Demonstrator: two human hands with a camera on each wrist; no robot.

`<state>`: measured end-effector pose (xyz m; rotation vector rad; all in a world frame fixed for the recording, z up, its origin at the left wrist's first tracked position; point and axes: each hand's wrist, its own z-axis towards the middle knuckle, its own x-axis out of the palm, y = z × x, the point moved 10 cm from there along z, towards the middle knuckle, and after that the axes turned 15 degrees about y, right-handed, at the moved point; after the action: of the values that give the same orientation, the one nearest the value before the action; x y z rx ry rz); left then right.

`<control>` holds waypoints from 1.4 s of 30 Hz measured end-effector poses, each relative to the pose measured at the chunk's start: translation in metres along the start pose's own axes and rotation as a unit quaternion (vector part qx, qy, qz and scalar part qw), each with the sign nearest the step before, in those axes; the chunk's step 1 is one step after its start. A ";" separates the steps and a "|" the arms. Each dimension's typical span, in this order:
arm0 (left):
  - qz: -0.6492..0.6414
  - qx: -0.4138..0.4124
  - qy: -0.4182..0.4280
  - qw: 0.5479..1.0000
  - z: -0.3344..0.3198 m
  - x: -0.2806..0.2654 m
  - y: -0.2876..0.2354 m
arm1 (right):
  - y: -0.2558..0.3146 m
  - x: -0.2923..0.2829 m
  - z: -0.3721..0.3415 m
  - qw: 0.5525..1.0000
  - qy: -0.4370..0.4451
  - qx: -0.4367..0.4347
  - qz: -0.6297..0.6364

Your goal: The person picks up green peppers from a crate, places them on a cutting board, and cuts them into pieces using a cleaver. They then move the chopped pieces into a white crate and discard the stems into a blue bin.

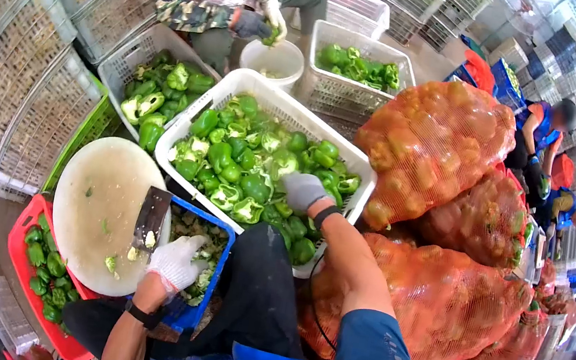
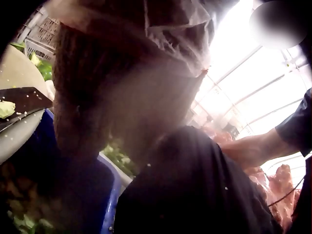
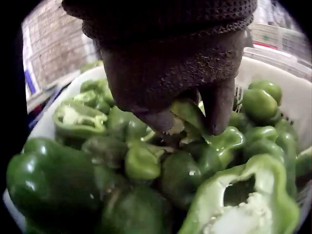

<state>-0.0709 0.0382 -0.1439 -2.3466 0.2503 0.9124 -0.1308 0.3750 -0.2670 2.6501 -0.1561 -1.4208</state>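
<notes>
My right hand (image 1: 303, 190), in a grey glove, reaches into a white crate (image 1: 178, 124) heaped with halved and whole green bell peppers. In the right wrist view its fingers curl down on both sides of a green bell pepper (image 3: 187, 113); the gripped part is mostly hidden. My left hand (image 1: 177, 262), in a white knit glove, hangs loosely over a blue bin (image 1: 226, 234) of pepper scraps. Beside it a dark cleaver (image 1: 151, 215) lies across the edge of a round white chopping board (image 1: 102, 204), with pale bits on its blade. The left wrist view is dark and blurred.
Red mesh sacks (image 1: 419, 296) of produce are piled at the right. A red crate (image 1: 24, 226) of peppers stands left. Across from me a person in gloves works over a white bucket (image 1: 274, 61), between two more pepper crates. Stacked crates (image 1: 5, 78) wall the left side.
</notes>
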 end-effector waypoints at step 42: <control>-0.763 0.208 -0.004 0.612 -0.023 -0.035 -0.045 | 0.246 -0.110 -0.173 0.872 -0.129 -0.363 0.301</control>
<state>-0.0677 0.0586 -0.0860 -1.2569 -1.2521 -0.0799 -0.0547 0.1601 -0.0416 1.6026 -0.3537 -1.2585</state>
